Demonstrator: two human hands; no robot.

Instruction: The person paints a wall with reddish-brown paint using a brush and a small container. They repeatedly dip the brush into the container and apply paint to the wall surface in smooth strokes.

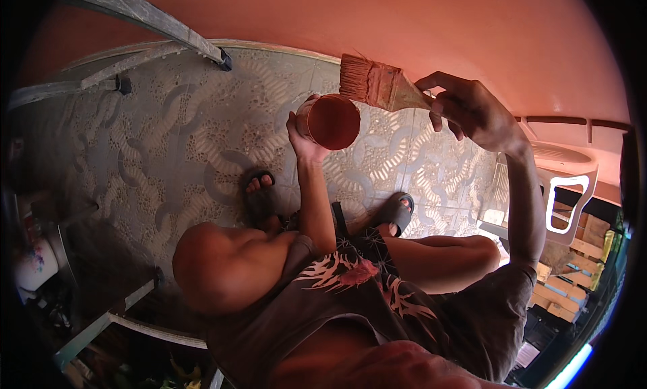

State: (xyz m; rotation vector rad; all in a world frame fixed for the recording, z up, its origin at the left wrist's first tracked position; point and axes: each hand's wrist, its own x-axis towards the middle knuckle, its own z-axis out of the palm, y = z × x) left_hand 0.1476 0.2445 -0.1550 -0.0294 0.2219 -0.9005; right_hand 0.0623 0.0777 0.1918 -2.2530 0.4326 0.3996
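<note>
My left hand point(309, 136) is wrapped around a round paint container point(334, 122) whose inside is coated reddish-orange. Its opening faces up toward me; how much paint it holds I cannot tell. In my right hand point(472, 111) is the handle of a wide, flat paintbrush point(386, 86). Reddish paint covers the bristles, which point left and sit just above the container's rim on its upper right. Beyond both hands rises a wall point(429, 30) of a similar orange-red colour.
Metal legs of a frame point(167, 28) stand by the wall at upper left. A white plastic chair point(568, 187) is to my right, with wooden pallets point(566, 273) past it. Another metal frame point(134, 295) lies at lower left, near a white bucket point(38, 265). Patterned tiles point(202, 121) cover the floor.
</note>
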